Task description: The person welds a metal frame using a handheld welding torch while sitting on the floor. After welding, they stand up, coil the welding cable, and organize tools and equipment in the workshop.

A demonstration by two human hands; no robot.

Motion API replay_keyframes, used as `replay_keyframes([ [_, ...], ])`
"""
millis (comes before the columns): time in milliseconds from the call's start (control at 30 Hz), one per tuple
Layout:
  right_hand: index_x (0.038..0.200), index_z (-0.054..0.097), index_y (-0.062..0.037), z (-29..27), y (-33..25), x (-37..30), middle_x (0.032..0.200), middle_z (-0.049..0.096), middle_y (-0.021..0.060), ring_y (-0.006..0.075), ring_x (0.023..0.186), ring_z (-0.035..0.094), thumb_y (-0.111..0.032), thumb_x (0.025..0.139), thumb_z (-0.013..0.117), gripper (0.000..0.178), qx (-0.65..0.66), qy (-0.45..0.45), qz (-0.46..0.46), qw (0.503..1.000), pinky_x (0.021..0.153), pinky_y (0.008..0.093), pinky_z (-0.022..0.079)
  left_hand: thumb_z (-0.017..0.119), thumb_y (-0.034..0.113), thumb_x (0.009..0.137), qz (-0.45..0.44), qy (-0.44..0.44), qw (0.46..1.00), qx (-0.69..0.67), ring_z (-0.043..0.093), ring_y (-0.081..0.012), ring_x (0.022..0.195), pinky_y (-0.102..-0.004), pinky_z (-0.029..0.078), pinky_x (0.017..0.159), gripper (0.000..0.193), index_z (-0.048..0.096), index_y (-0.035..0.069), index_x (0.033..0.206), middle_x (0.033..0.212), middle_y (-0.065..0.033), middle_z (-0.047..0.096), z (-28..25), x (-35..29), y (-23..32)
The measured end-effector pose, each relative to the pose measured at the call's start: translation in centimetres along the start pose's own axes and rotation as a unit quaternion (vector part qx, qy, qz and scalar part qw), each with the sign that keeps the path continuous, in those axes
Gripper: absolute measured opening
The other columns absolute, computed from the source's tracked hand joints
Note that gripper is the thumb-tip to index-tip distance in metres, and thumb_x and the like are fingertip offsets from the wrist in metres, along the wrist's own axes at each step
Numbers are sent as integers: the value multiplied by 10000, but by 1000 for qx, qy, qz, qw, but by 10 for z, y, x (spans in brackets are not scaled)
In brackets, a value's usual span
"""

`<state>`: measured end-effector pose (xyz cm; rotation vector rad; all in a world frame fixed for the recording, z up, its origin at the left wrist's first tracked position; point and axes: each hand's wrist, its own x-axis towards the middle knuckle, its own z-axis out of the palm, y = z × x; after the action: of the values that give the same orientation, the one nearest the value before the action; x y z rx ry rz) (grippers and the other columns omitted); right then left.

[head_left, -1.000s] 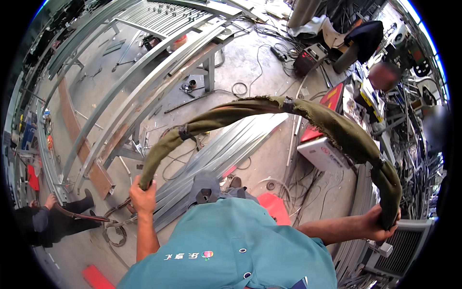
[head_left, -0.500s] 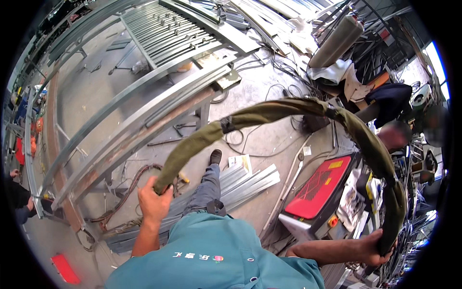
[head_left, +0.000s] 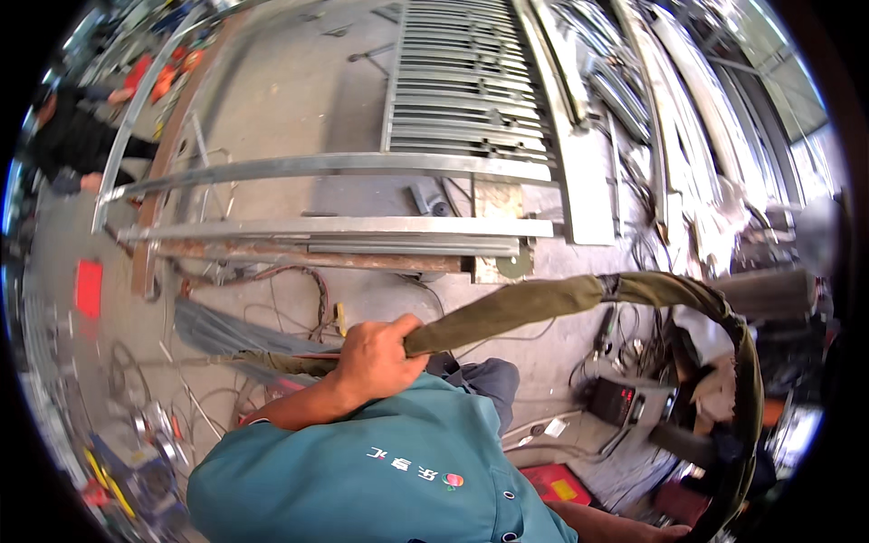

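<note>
My left hand (head_left: 378, 355) grips one end of a long olive-green sleeved hose (head_left: 543, 303) in front of my teal work shirt. The hose arcs to the right, past a black band (head_left: 612, 286), then bends down along the right side. My right hand (head_left: 674, 532) shows only at the bottom edge, closed around the hose's lower end. Below my left hand, thin cables (head_left: 272, 362) trail out of the sleeve toward the floor.
Long steel frame rails (head_left: 335, 226) and a slatted metal gate panel (head_left: 466, 81) lie on the concrete floor ahead. A welding machine with a red display (head_left: 620, 403) and cables sit at right. Another person in dark clothes (head_left: 77, 145) crouches at far left.
The view has swung left across the floor. My left hand has slid up nearer my chest on the hose; my right hand has dropped to the bottom edge, still on the hose.
</note>
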<state>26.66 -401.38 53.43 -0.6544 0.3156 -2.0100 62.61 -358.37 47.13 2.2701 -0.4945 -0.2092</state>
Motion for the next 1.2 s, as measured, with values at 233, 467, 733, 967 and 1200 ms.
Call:
replay_keyframes([
  [233,875,553,58,57,311,39,912,582,167,311,876,625,-93,756,556,192,-4,-134,307,942,863,463,512,743,190,735,-81,138,984,72,644,-353,613,-478,496,557,169,653,117,858,642,-115,638,93,34,78],
  [467,863,551,64,123,476,35,912,580,176,316,866,623,-118,773,552,203,34,-239,497,833,859,465,511,763,184,686,-184,289,929,137,622,-319,593,-450,472,551,176,658,131,817,619,-84,612,168,47,178],
  [733,850,549,72,176,553,30,912,578,186,322,854,620,-145,791,546,225,61,-294,562,771,855,467,510,774,163,631,-185,321,919,137,631,-330,640,-449,476,621,270,668,112,874,648,-93,627,222,95,264],
  [967,838,547,79,208,588,36,913,576,194,328,843,617,-170,807,542,251,63,-314,561,763,852,469,509,744,145,620,-201,330,910,149,644,-323,661,-453,489,651,250,653,94,848,646,-103,616,250,129,259],
  [1200,827,545,86,251,629,105,913,575,203,333,832,614,-194,823,537,280,59,-319,507,799,848,472,507,702,130,661,-261,422,844,205,649,-363,807,-466,507,751,173,661,82,822,776,-136,653,291,101,201],
])
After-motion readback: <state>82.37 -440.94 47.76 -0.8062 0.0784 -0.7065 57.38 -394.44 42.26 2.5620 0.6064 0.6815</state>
